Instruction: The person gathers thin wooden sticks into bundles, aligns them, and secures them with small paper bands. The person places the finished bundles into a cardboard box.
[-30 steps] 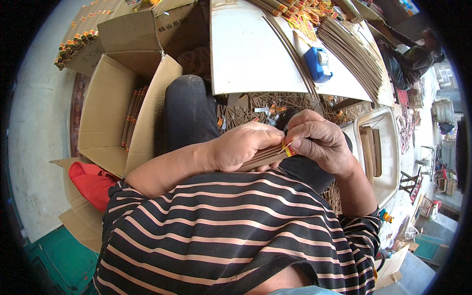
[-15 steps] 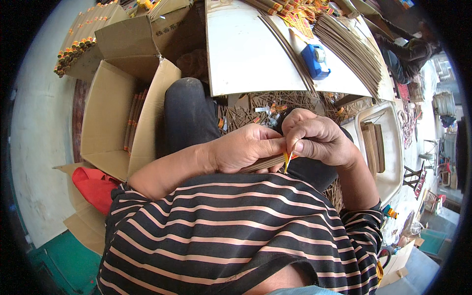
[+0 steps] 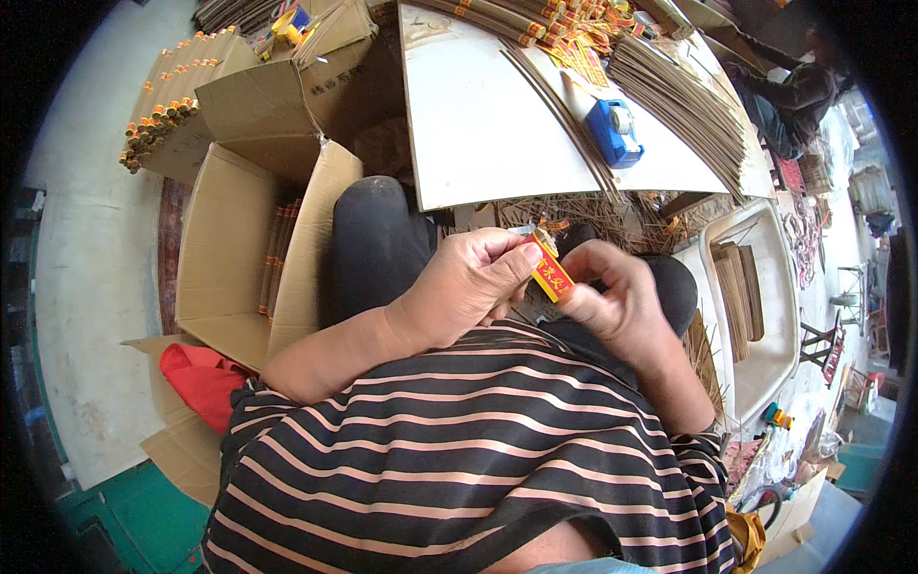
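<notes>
My left hand (image 3: pixel 457 289) is closed round a bundle of thin brown incense sticks (image 3: pixel 544 239), whose pale cut ends stick out past the thumb. A red and yellow paper label (image 3: pixel 549 272) lies across the bundle under my left thumb. At its other end, my right hand (image 3: pixel 612 292) pinches the label between thumb and fingers, slightly smeared by motion. Most of the bundle is hidden behind my left hand. Both hands are above my lap, just short of the white table.
A blue tape dispenser (image 3: pixel 614 132), loose sticks (image 3: pixel 679 105) and labelled bundles (image 3: pixel 488 19) lie on the white table (image 3: pixel 488 124). An open cardboard box (image 3: pixel 225 239) with bundles stands left, a white tub (image 3: pixel 765 354) of sticks right. Another person (image 3: pixel 789 105) sits at the far right.
The bundle has turned, so its cut ends and the label's printed face now show. My right hand has dropped slightly and turned, its fingers at the label's end. The whole view has shifted a little.
</notes>
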Demonstrator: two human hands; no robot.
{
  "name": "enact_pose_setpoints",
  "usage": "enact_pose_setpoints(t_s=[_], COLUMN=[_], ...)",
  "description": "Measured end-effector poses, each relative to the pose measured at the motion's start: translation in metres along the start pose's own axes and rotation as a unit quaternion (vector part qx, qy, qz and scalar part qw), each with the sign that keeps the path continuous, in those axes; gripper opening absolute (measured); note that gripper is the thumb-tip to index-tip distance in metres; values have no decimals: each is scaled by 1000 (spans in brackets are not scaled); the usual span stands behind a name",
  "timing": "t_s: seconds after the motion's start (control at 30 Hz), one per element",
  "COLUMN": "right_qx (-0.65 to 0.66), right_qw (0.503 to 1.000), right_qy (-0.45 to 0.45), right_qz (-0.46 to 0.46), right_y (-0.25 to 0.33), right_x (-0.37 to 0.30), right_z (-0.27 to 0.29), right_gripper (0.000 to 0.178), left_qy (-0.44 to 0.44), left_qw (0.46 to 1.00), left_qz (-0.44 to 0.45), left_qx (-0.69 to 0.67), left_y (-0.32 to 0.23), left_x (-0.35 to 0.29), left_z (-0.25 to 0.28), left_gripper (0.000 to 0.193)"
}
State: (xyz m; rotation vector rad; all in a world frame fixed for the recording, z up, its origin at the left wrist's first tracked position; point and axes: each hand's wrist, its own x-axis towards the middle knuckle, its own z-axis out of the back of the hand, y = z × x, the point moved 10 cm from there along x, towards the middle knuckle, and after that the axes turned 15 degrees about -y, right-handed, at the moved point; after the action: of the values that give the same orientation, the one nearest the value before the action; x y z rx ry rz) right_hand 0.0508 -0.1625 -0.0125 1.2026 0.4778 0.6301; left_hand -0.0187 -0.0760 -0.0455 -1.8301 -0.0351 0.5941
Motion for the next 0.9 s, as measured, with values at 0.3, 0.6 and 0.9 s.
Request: enact_pose_setpoints(t_s=[0.3, 0.6, 0.9], right_qx=[7, -11, 51], right_qw=[1000, 991, 966], right_qy=[-6, -33, -47], right_qz=[19, 131, 248], right_y=[-5, 8, 17], right_x=[9, 11, 12], right_z=[-14, -12, -12], right_gripper=[30, 26, 26], left_qy=[20, 57, 112], left_qw=[999, 991, 977], left_qz=[-8, 55, 92], left_qx=[-33, -105, -156], left_y=[-1, 1, 6], left_x=[-2, -2, -2], left_z=[-1, -5, -11], left_gripper=[28, 26, 28])
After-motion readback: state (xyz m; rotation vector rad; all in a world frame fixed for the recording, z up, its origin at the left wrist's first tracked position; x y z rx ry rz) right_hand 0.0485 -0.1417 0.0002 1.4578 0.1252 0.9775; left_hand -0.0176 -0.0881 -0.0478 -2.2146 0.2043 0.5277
